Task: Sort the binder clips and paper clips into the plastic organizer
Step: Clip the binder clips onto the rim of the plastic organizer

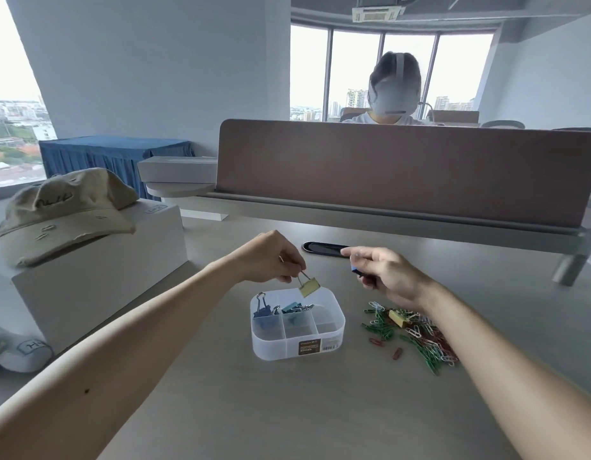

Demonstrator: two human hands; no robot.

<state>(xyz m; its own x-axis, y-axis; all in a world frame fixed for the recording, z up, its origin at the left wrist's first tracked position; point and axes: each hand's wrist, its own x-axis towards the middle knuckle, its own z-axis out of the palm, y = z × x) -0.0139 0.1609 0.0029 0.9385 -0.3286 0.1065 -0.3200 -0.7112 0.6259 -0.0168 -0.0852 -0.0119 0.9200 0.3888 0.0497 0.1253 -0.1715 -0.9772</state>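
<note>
One yellow binder clip (309,287) dangles by its wire handle, pinched in the left hand (270,257) over the plastic organizer (274,346) at its 12 o'clock edge. It looks light, stiff and prone to swing. The right hand (383,273), at 2 o'clock, grips a blue clip (354,269).

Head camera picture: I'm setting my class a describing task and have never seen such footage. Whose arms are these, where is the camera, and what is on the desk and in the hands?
There is no machine here. A person wears one camera on the head, looking down at their own arms. The left hand pinches a yellow binder clip by its wire handle over the plastic organizer, which holds blue binder clips in two compartments. The right hand grips a small blue thing, mostly hidden. On the desk beside the organizer lies a pile of paper clips with a second yellow binder clip on it. At left, a cap rests on a white box.
</note>
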